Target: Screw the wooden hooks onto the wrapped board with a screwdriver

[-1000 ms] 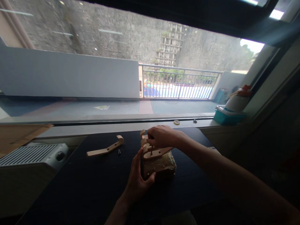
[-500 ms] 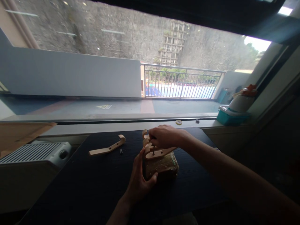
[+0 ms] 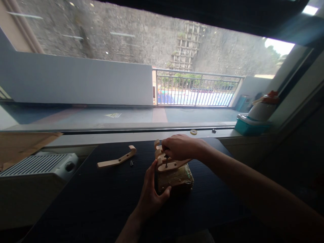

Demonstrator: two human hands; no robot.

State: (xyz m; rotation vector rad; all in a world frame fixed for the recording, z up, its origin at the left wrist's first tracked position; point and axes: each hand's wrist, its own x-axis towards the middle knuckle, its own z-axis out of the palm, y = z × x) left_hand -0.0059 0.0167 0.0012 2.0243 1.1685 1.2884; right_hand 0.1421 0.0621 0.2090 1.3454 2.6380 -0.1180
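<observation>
On the black table [image 3: 101,199] stands a small wooden block [image 3: 177,179] with curved wooden pieces [image 3: 170,165] stacked on top of it. My left hand [image 3: 152,192] grips the block's near left corner, thumb against its front. Above the stack, my right hand [image 3: 179,147] pinches a dark screw [image 3: 166,162] that stands in the top wooden piece. A loose curved wooden arm [image 3: 116,159] lies to the left, a second small dark screw [image 3: 131,163] beside it.
A grey ribbed appliance [image 3: 37,167] with a knob sits left of the table. On the windowsill are a teal box with a white object [image 3: 254,119], a small tape roll [image 3: 193,132] and a tiny dark part [image 3: 214,130]. A window fills the background.
Both hands stay on the block and screw; my right fingers shift slightly on the screw. The view has drifted a little, so everything sits slightly to the right.
</observation>
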